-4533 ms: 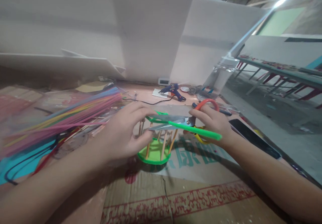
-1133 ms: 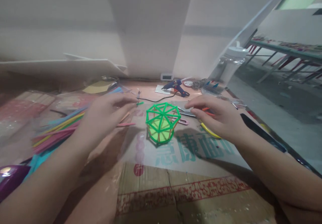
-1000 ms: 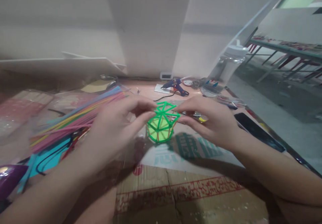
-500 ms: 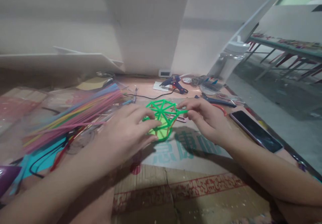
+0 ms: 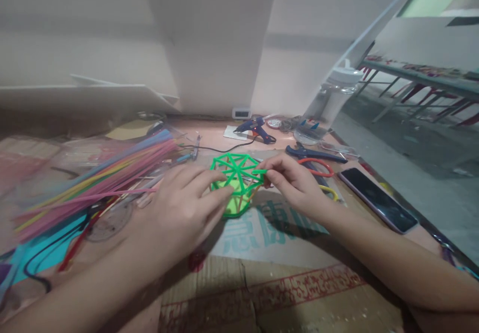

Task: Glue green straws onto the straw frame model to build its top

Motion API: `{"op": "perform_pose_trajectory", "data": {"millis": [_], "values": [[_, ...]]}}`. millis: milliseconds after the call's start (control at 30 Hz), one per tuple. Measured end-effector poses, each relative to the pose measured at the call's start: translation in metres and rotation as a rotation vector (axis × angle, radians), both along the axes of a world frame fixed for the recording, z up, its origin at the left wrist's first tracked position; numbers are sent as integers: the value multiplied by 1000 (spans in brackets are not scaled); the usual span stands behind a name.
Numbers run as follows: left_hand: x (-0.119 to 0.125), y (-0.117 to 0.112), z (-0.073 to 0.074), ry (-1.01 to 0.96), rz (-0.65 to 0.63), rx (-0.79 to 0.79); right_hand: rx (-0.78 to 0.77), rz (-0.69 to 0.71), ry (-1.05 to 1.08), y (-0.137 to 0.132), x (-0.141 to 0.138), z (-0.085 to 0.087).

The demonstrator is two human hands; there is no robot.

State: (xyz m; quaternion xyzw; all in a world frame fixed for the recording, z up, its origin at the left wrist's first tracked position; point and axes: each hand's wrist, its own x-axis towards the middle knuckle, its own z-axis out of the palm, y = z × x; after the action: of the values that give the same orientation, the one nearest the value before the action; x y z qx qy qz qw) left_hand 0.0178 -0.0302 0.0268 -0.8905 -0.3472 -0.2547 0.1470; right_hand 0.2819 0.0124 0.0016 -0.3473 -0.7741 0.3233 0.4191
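A small green frame [image 5: 236, 168] with a spoked, wheel-like top and thin brown uprights stands on a yellow-green base [image 5: 236, 204]. My left hand [image 5: 192, 198] grips its left side between thumb and fingers. In my right hand [image 5: 290, 180], thumb and forefinger pinch a short green strip [image 5: 259, 171], whose far end lies over the right edge of the frame's top. Whether the strip touches the frame I cannot tell. Under the frame lies a white sheet with teal characters [image 5: 258, 225].
Left lies a bundle of coloured pipe cleaners [image 5: 112, 173]. Behind the frame are a blue glue gun [image 5: 256, 127] and a small display [image 5: 241, 113]. To the right are dark-blue-handled pliers [image 5: 316, 153], red-handled scissors [image 5: 318, 166], a phone [image 5: 377, 198] and a clear bottle [image 5: 333, 98].
My right hand has moved left and slightly down, bringing the green strip from beyond the frame's right edge to over its top. My left hand still holds the frame. The view has shifted slightly.
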Motion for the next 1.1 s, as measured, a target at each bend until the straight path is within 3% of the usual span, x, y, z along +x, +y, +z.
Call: {"op": "perform_pose_trajectory", "data": {"millis": [200, 333, 633, 800, 967, 1100], "values": [[-4, -2, 13, -156, -29, -136, 130, -30, -102, -4, -2, 4], [-2, 0, 16, -251, 5, -139, 168, -14, -112, -7, -5, 7], [23, -3, 8, -34, 58, -13, 102, -20, -38, -8, -7, 4], [25, -11, 10, 30, 94, -31, 92, -21, -41, -8, -7, 5], [20, -17, 23, -137, 58, -293, 69, -18, -45, -8, -6, 5], [2, -25, 39, -446, -34, -601, 56, -29, -45, -6, -5, 6]]}}
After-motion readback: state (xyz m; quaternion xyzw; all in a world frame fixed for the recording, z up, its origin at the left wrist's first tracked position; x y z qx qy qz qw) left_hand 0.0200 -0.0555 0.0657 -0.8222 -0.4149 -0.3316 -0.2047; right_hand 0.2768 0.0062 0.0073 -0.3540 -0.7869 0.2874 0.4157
